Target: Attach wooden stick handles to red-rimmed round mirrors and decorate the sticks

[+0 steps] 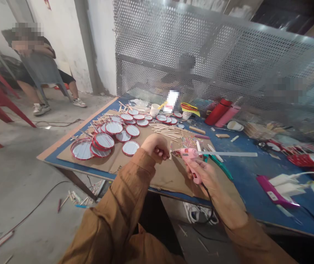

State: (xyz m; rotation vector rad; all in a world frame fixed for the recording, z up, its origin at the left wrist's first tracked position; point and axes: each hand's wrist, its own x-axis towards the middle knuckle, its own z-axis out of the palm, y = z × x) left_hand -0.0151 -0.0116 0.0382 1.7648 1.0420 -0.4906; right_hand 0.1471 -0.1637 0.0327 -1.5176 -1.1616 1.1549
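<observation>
My right hand [199,169] is wrapped round the handle of a pink glue gun [189,154], a long clear glue stick [228,154] jutting from its back. Left of the nozzle, my left hand [157,146] pinches a small wooden stick [170,149] held upright, close to the gun's tip. Both hands are over a sheet of brown cardboard [168,178]. Loose wooden sticks [164,131] lie just beyond my left hand. Several round red-rimmed lids [131,147] are spread and stacked to the left, some with sticks beneath.
Behind the hands are a white cup [154,110], red bottle [219,111] and coloured rubber bands [191,142]. Green-handled pliers [220,165] lie beside the gun. A purple power strip [276,192] is at right. A perforated metal screen [214,55] backs the table. A person sits at far left.
</observation>
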